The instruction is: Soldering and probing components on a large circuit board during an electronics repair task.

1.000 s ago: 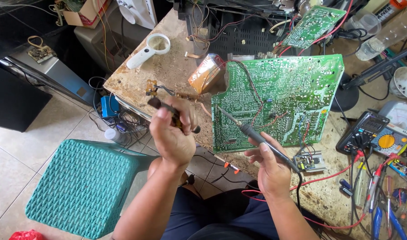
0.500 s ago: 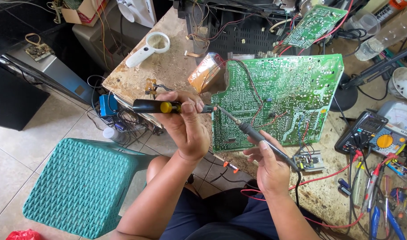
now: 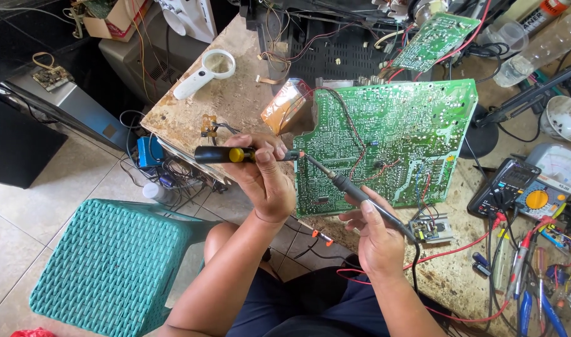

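A large green circuit board (image 3: pixel 398 137) lies solder side up on the worn workbench (image 3: pixel 235 100). My left hand (image 3: pixel 267 178) grips a black desoldering pump with a yellow band (image 3: pixel 226 155), held level with its nozzle at the board's left edge. My right hand (image 3: pixel 376 234) holds a black soldering iron (image 3: pixel 351 190) like a pen. The iron's tip slants up and left and meets the pump's nozzle near the board's left edge. A brown component (image 3: pixel 285 113) sits against the board's upper left corner.
A white magnifying glass (image 3: pixel 204 73) lies at the bench's far left. Two multimeters (image 3: pixel 532 187) with red leads and several hand tools (image 3: pixel 535 287) crowd the right side. A smaller green board (image 3: pixel 432 37) rests at the back. A teal woven stool (image 3: pixel 111 268) stands on the tiled floor.
My left hand lifted the desoldering pump, turned it level and brought its nozzle to the board's left edge. The iron's tip moved to meet it; my right hand barely shifted.
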